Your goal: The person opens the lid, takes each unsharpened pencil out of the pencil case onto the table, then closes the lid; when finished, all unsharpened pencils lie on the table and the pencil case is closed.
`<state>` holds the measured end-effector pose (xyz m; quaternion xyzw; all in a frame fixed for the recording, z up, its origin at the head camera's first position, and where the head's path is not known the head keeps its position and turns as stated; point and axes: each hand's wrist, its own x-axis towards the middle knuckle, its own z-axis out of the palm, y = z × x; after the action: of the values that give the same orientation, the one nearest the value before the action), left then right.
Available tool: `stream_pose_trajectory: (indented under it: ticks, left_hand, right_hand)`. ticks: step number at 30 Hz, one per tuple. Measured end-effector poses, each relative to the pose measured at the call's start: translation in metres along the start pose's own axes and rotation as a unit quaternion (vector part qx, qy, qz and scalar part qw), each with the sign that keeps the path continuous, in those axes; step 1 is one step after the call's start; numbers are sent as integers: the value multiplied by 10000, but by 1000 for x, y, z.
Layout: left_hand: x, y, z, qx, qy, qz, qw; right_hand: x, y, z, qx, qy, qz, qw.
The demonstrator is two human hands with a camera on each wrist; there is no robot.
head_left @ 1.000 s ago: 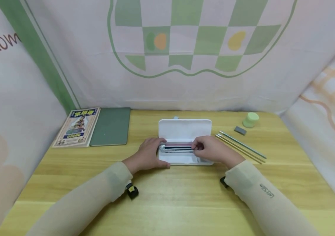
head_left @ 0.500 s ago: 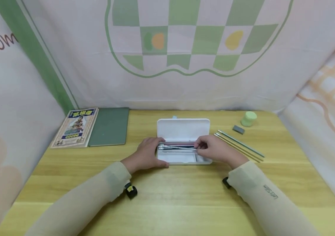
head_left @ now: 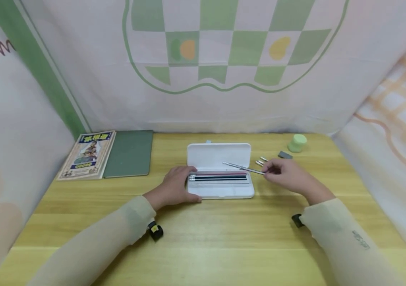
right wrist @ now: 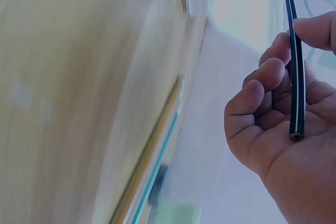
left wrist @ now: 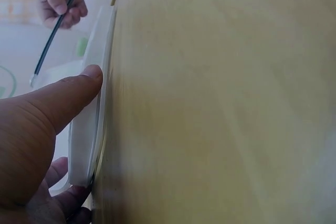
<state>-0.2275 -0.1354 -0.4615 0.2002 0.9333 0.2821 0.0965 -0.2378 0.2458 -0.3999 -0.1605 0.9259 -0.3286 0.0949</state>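
An open white pencil case [head_left: 221, 193] lies on the wooden table with its lid raised at the back. Several pencils [head_left: 217, 178], dark and reddish, lie inside it. My left hand [head_left: 172, 188] grips the case's left end, thumb along the front wall, as the left wrist view shows on the case [left wrist: 84, 148]. To the right of the case, my right hand [head_left: 292, 178] pinches a dark striped pencil [head_left: 244, 168] between thumb and fingers. It is tilted, with its far end raised over the case. In the right wrist view, this pencil's [right wrist: 297, 98] blunt, unsharpened end rests near the palm.
Loose pencils [head_left: 259, 162] lie right of the case, mostly hidden behind my right hand. Beyond them are a grey eraser [head_left: 285, 155] and a pale green cylinder [head_left: 297, 143]. A comic-style book [head_left: 90, 155] and a dark green notebook [head_left: 129, 153] lie at the back left.
My right hand has lifted the pencil out of the case and moved right with it. My left hand keeps its hold on the case.
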Motion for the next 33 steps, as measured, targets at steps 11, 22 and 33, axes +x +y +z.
stream_pose_trajectory:
  ticks: [11,22,33]
  left_hand:
    - [-2,3,-2,51,-53,-67,10000]
    - [-1,3,-1,76,-68,-121,9999]
    - [0,3,0,106,-86,-98,9999]
  right_hand:
    - [-20,41,-31,-219,247,414,9986]
    - [-31,68,-43,-481,381,786,9950]
    - [-30,87,-43,-751,306,1025,9914]
